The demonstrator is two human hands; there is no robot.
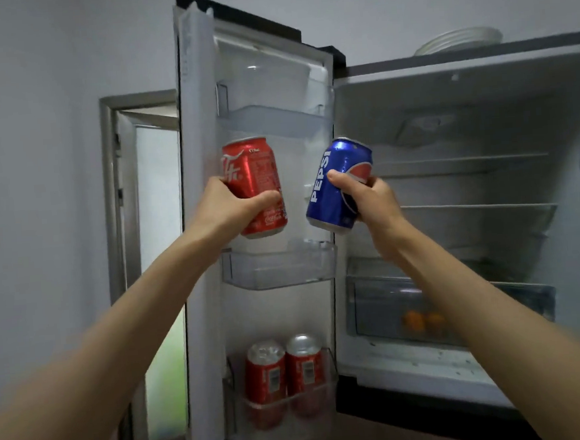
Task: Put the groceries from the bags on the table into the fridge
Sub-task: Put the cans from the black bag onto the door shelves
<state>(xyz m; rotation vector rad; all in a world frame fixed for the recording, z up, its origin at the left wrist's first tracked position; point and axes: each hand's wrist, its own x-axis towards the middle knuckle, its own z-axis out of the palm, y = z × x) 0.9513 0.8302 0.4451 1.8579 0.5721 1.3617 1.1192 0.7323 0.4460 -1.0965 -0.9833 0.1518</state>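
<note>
My left hand grips a red Coca-Cola can, held upright in front of the open fridge door. My right hand grips a blue Pepsi can, tilted slightly right, near the door's hinge side. Both cans hang above the clear middle door shelf. Two red cans stand side by side in the bottom door shelf. The fridge interior is open on the right, with glass shelves.
A clear top door shelf sits above the held cans. A crisper drawer low in the fridge holds orange fruits. White plates lie on top of the fridge. A doorway shows behind the door at left.
</note>
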